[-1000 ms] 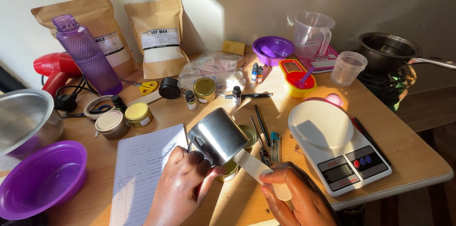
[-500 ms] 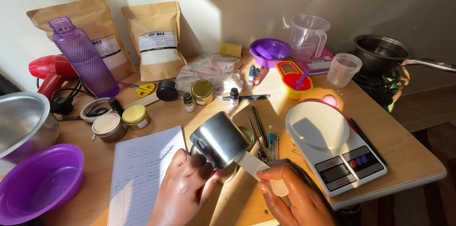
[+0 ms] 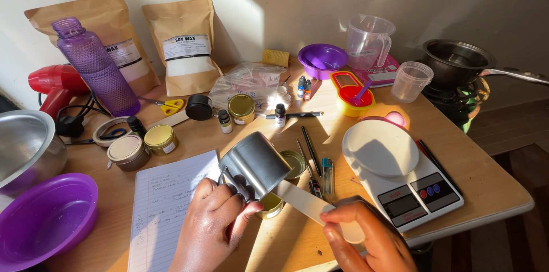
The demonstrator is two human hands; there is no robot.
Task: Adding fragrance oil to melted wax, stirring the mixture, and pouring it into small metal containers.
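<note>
My left hand (image 3: 210,221) grips the handle of a small metal pouring pitcher (image 3: 255,163), tipped over so its mouth faces down toward a small gold tin (image 3: 270,205) on the wooden table (image 3: 457,163). My right hand (image 3: 366,243) holds a flat pale wooden stick (image 3: 311,206) whose far end reaches under the pitcher's mouth, above the tin. The tin's inside is mostly hidden by the pitcher. A second round tin lid (image 3: 294,163) lies just behind the pitcher.
A white kitchen scale (image 3: 394,169) stands right of my hands, a lined notebook (image 3: 166,209) left. Purple bowl (image 3: 43,226) and steel bowl (image 3: 23,146) sit far left. Behind are two brown pouches (image 3: 183,43), a purple bottle (image 3: 94,66), small vials, tins, pens, a measuring jug (image 3: 369,40) and a saucepan (image 3: 457,60).
The view has shifted slightly. The pitcher stays tipped over the tin and the stick stays under its mouth; both hands keep their grips.
</note>
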